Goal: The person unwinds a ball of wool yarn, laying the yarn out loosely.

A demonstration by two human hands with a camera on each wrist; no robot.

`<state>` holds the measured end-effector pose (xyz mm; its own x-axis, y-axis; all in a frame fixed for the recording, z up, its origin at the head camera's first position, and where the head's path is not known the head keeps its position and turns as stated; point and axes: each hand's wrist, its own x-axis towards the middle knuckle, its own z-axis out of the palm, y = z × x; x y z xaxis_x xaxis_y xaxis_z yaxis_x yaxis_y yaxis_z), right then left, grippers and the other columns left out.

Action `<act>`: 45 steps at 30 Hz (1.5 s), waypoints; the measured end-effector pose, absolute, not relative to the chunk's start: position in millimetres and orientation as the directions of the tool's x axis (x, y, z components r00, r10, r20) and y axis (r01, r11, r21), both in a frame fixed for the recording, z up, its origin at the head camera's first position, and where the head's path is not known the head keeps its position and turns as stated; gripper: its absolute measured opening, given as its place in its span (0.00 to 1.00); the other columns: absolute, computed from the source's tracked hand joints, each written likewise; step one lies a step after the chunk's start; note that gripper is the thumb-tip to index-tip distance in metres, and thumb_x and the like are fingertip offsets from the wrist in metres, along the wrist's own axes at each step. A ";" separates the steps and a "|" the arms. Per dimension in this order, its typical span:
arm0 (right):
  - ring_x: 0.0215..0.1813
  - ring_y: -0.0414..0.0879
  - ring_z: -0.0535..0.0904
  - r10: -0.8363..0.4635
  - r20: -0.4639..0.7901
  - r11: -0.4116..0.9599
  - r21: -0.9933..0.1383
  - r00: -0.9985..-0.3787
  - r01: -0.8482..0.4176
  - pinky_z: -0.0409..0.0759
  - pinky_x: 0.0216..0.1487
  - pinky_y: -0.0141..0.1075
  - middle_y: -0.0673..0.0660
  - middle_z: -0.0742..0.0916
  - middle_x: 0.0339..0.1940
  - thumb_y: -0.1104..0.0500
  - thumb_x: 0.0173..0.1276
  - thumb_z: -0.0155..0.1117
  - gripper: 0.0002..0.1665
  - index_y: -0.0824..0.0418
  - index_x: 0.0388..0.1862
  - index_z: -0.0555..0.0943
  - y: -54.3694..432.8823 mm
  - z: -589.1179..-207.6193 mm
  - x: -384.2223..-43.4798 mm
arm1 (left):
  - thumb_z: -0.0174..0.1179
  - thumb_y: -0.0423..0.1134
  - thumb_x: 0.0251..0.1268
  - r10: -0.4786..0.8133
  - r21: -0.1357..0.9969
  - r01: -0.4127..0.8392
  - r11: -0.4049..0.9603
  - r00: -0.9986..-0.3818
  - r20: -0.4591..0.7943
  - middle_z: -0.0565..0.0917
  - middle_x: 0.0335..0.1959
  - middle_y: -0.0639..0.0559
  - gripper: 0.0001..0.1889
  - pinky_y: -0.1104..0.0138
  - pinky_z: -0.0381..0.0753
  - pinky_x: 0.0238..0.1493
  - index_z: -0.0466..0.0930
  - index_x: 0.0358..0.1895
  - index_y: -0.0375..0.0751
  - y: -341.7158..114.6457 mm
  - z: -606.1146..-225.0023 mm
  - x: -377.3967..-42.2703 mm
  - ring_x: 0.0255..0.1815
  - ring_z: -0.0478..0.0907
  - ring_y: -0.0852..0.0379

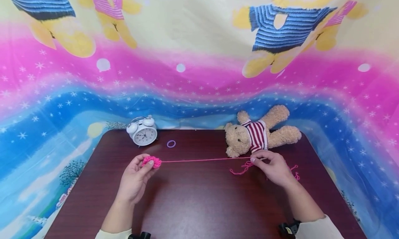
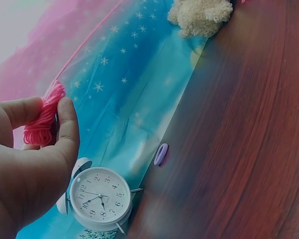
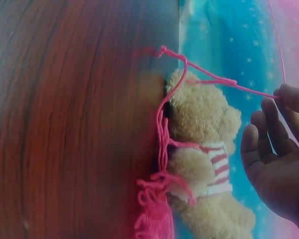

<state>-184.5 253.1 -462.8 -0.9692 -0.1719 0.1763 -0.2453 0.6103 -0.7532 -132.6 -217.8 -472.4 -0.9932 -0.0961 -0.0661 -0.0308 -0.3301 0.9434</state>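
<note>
Lower left of the head view, the left hand pinches a pink yarn bundle; a taut strand runs to the right hand, pinching it lower right. The yarn bundle should be light, soft, apt to tangle; best gripped round its middle.

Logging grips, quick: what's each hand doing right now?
Left hand: holding the wound pink yarn bundle.
Right hand: pinching the taut pink yarn strand.
</note>
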 end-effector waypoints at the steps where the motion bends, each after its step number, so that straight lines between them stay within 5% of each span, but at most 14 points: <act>1: 0.49 0.41 0.83 -0.171 0.166 0.615 -0.752 -0.971 -0.237 0.82 0.50 0.41 0.48 0.89 0.47 0.51 0.73 0.71 0.06 0.50 0.43 0.90 255.3 -463.1 -184.0 | 0.61 0.31 0.76 -0.096 0.944 -0.030 -0.329 -0.993 -0.066 0.86 0.46 0.52 0.16 0.59 0.82 0.61 0.66 0.59 0.36 -218.6 -472.2 -132.5 0.50 0.87 0.57; 6: 0.40 0.42 0.81 -0.150 0.134 0.626 -0.754 -0.980 -0.199 0.80 0.40 0.35 0.51 0.89 0.47 0.50 0.74 0.70 0.10 0.54 0.46 0.90 266.1 -465.7 -180.6 | 0.60 0.30 0.76 -0.104 0.943 -0.020 -0.333 -0.993 -0.058 0.86 0.45 0.52 0.15 0.61 0.83 0.59 0.67 0.59 0.35 -222.1 -472.9 -131.2 0.49 0.87 0.57; 18: 0.50 0.41 0.82 -0.103 0.132 0.713 -0.681 -0.986 -0.166 0.81 0.48 0.36 0.50 0.90 0.48 0.49 0.75 0.68 0.11 0.52 0.48 0.90 294.5 -468.5 -174.0 | 0.60 0.32 0.77 -0.106 0.947 -0.012 -0.321 -0.993 -0.049 0.85 0.46 0.52 0.14 0.63 0.83 0.59 0.68 0.58 0.38 -231.8 -476.6 -127.4 0.50 0.87 0.57; 45: 0.36 0.39 0.79 -0.015 0.113 0.759 -0.645 -0.993 -0.085 0.76 0.31 0.34 0.54 0.90 0.45 0.44 0.76 0.66 0.18 0.55 0.51 0.88 347.7 -468.9 -160.1 | 0.58 0.34 0.79 -0.135 0.926 0.001 -0.377 -0.989 -0.054 0.84 0.49 0.51 0.11 0.65 0.84 0.57 0.68 0.56 0.37 -241.6 -476.8 -126.2 0.51 0.87 0.58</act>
